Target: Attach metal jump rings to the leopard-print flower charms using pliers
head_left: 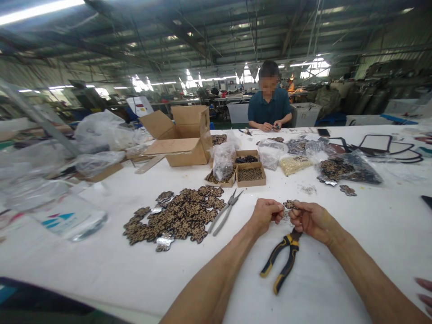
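In my right hand point(310, 220) a small flower-shaped patch point(289, 204) with a brown and black pattern is pinched between thumb and fingers. Close beside its left edge, my left hand point(268, 212) is closed in a pinch; whatever it holds is too small to make out. Below my hands lie pliers point(281, 265) with black and yellow handles, their jaws partly hidden under my right hand. A pile of similar patches point(182, 213) spreads to the left, a few with silvery backs showing. Grey long-nosed pliers point(224, 213) rest at the pile's right side.
Small cardboard trays point(251, 175) of tiny parts stand beyond my hands, near an open carton point(189, 139). Plastic bags of parts point(351, 171) lie to the right. Across the white table point(135, 279) sits another person point(270, 103). Someone's fingers point(424, 291) show at the right edge.
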### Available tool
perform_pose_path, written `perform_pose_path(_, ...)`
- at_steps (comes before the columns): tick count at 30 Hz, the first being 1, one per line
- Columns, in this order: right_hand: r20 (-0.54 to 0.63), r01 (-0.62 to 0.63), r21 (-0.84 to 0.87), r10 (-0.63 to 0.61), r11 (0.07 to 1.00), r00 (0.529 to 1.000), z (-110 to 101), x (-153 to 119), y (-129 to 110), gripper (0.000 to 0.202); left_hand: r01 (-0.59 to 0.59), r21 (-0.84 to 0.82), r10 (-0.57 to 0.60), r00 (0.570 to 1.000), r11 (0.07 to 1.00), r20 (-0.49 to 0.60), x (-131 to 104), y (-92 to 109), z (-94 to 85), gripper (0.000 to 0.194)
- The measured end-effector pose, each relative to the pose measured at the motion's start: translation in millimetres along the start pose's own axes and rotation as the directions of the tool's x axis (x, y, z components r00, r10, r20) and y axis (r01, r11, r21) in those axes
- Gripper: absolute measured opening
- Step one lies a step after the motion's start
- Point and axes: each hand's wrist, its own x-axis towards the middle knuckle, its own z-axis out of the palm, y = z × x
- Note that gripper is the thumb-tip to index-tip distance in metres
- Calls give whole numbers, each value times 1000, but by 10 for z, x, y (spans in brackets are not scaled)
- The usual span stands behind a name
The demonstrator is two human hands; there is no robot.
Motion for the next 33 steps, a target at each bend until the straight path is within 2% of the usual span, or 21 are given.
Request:
perform_pose_path(6, 17, -7, 53, 6, 999, 1000, -4, -1, 9, 30, 97, -106, -95, 995, 990, 24, -24, 49, 7, 19)
perform_pose_path(12, 8, 10, 15, -10, 1000, 1000, 0, -4, 11, 30, 181, -129, -180, 983, 975, 17, -49, 77, 24, 15)
perform_pose_path(15, 3, -26, 38, 26, 999, 1000, 4, -17, 0, 30, 197, -136, -197, 980, 971, 11, -59, 88, 32, 15)
perform_pose_path(19, 4, -48, 57, 48, 997, 999, 2, -25, -10, 29, 203, -130, -203, 979, 970, 17, -63, 101, 36, 17)
perform_pose_path(24, -12, -17, 41, 18, 999, 1000, 7, -26, -1, 27, 202, -81, -203, 979, 976, -5, -59, 85, 43, 21)
perform_pose_path(33, -53, 27, -7, -28, 1000, 998, 17, -20, 30, 25, 88, 1, -87, 990, 996, -111, -24, 54, 23, 15)
